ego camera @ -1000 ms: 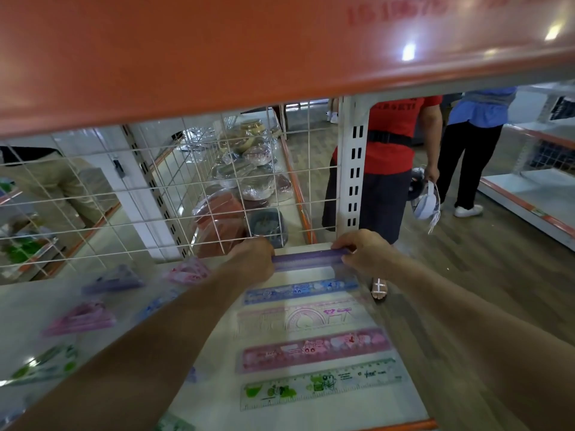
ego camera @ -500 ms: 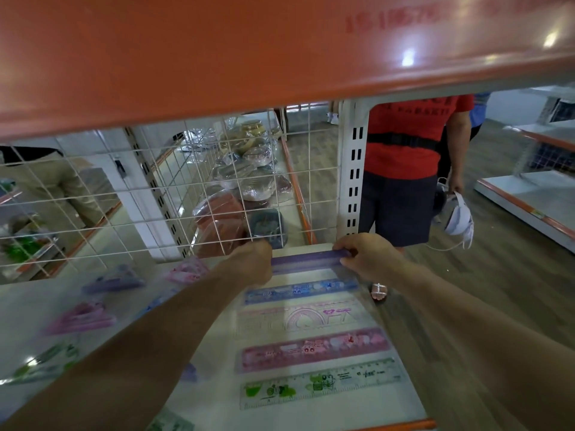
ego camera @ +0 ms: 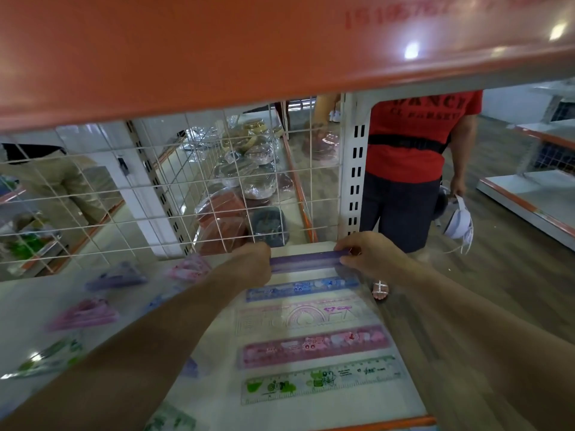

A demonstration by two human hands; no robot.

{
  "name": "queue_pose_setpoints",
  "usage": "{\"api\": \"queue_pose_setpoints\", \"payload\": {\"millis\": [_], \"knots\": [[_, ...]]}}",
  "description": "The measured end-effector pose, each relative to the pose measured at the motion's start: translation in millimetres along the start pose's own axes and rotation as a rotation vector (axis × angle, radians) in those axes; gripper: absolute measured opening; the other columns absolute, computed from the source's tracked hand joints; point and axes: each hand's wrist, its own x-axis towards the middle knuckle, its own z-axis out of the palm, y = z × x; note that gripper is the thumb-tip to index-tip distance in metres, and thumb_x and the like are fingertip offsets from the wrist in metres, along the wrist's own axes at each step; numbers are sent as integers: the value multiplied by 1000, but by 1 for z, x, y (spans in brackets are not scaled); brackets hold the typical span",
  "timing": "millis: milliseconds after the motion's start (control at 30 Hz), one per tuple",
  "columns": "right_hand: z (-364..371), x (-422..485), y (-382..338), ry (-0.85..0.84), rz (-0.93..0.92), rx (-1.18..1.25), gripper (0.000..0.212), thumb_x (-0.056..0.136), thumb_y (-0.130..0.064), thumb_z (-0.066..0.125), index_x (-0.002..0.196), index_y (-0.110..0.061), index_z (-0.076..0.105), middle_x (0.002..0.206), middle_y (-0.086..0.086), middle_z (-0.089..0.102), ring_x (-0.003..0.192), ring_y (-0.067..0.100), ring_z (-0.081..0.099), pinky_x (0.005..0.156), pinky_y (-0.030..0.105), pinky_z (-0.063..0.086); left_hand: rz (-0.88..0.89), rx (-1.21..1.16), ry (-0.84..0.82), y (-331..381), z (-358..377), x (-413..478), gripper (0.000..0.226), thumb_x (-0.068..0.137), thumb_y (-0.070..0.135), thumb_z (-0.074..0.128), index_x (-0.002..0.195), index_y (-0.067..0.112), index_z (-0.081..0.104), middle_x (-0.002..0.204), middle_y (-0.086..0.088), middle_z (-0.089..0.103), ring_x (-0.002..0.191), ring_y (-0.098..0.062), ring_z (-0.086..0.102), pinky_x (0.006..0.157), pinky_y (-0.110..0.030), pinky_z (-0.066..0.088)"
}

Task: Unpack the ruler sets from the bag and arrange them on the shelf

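Both hands are on it. The left hand [ego camera: 252, 259], centre frame, has its fingers curled down over the left end of the purple ruler set [ego camera: 305, 261], knuckles toward the camera. How far the thumb wraps underneath, I can't tell. The right hand [ego camera: 367, 253], just right of centre, pinches the other end, thumb on the near edge and bent fingers on the far edge. Neither hand is spread wide; both are closed around that one pack.

The purple ruler set sits in the middle of the frame at the back of the white shelf [ego camera: 217, 362], just in front of the wire grid [ego camera: 155, 197]. Its long axis runs left to right across the picture, with the right end a touch higher. Whether it lies flat on the shelf or is held just off it, I can't make out.

Below it, toward the bottom of the frame, four more lie in a column, all parallel to it: a blue ruler [ego camera: 303, 287], a clear set with a rainbow stencil [ego camera: 298, 317], a pink ruler [ego camera: 314, 345] and a green ruler [ego camera: 323, 379] nearest the front edge.

At lower left, blurred packs in purple [ego camera: 115, 276], pink [ego camera: 84, 314] and green [ego camera: 49, 359] lie on the same shelf. The orange upper shelf [ego camera: 217, 42] fills the top of the frame. At upper right, beyond the shelf post [ego camera: 354, 169], stands a person in a red shirt [ego camera: 410, 144].
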Motion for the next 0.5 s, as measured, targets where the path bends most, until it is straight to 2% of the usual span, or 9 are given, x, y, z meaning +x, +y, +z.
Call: {"api": "queue_pose_setpoints", "payload": {"millis": [100, 200, 400, 500], "knots": [[-4, 1, -1, 9, -19, -12, 28, 88, -16, 64, 115, -15, 69, 112, -1, 68, 100, 13, 61, 91, 24, 47, 29, -14, 16, -2, -7, 2, 29, 88, 13, 51, 114, 9, 64, 112, -11, 64, 103, -26, 59, 84, -31, 48], [-4, 0, 0, 55, -15, 53, 26, 87, -15, 65, 113, -16, 70, 109, -2, 69, 96, 10, 61, 89, 21, 46, 71, -4, -15, -6, -16, 2, 27, 88, 17, 53, 107, 7, 68, 105, -11, 67, 97, -25, 62, 83, -32, 50], [-5, 13, -4, -85, 49, 32, 29, 87, -17, 63, 115, -18, 69, 108, -4, 68, 101, 11, 61, 81, 15, 39, 72, 105, -164, -3, -26, 2, 32, 90, 20, 53, 116, 6, 65, 114, -12, 65, 103, -26, 61, 87, -32, 49], [-9, 15, -5, -111, 126, 172, 29, 85, -12, 64, 114, -13, 66, 106, 0, 66, 100, 14, 62, 86, 20, 45, 47, 113, -173, -3, -32, 4, 36, 91, 23, 55, 123, 8, 61, 122, -11, 61, 110, -26, 58, 90, -31, 46]]}}
